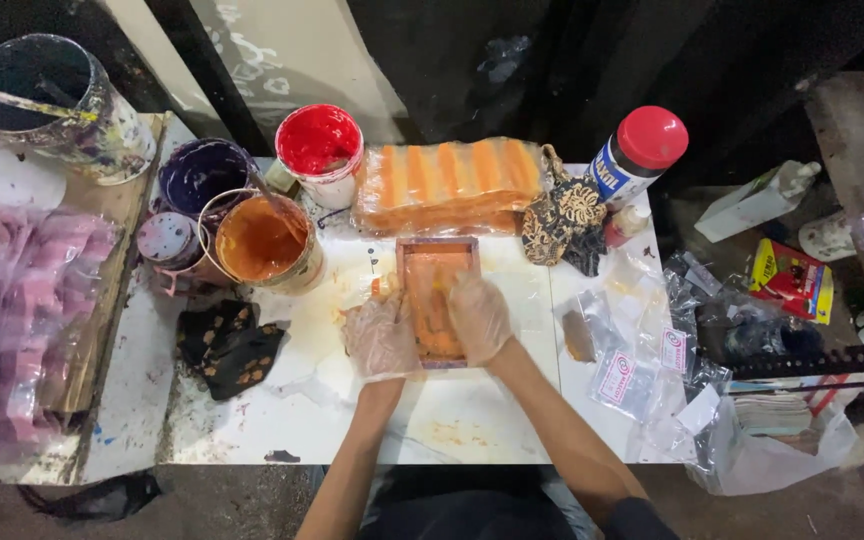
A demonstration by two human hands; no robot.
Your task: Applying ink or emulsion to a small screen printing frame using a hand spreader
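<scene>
Both my gloved hands on the orange frame.
My left hand (pixel 382 335) and right hand (pixel 479 318) lie open-palmed on the frame (pixel 434 262), pressing, not gripping.

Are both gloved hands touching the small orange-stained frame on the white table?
Touching. The head view shows the left hand and right hand pressed onto the orange-stained frame, their gloved fingers overlapping its lower half.
</scene>
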